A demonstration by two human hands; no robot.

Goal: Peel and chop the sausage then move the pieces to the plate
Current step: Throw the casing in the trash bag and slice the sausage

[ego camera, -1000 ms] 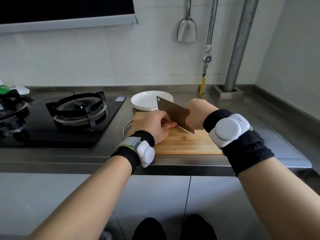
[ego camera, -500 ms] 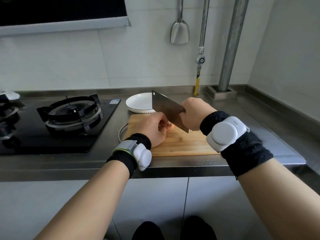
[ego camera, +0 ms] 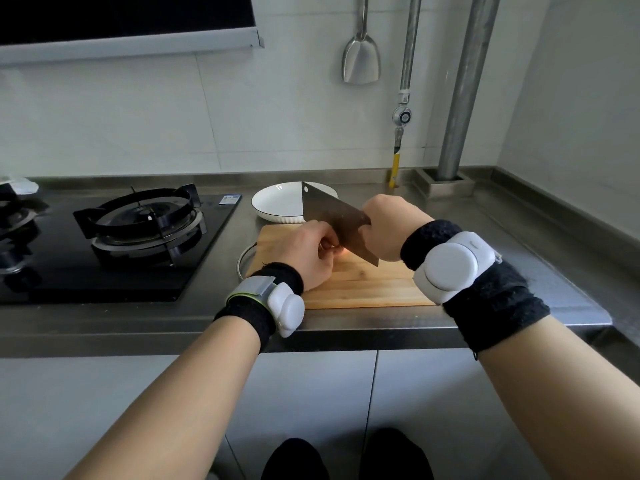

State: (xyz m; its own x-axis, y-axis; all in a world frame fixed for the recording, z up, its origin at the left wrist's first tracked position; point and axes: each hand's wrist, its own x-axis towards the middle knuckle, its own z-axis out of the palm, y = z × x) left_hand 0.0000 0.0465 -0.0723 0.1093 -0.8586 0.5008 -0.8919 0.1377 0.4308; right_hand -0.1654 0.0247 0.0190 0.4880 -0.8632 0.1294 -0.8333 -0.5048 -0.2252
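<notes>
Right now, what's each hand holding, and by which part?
Right hand grips the cleaver by its handle, which the hand hides. Left hand pinches the sausage on the cutting board; only its tip shows.

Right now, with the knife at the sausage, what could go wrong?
The cleaver in the right hand sits very close to the left hand fingers pinning the sausage; a slip could nick them. The sausage is mostly hidden, so it could roll on the cutting board.

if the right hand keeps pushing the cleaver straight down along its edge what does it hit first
Most likely the sausage pinned by the left hand, then the cutting board. The right hand holds the cleaver close to those fingers; depth is unclear.
</notes>
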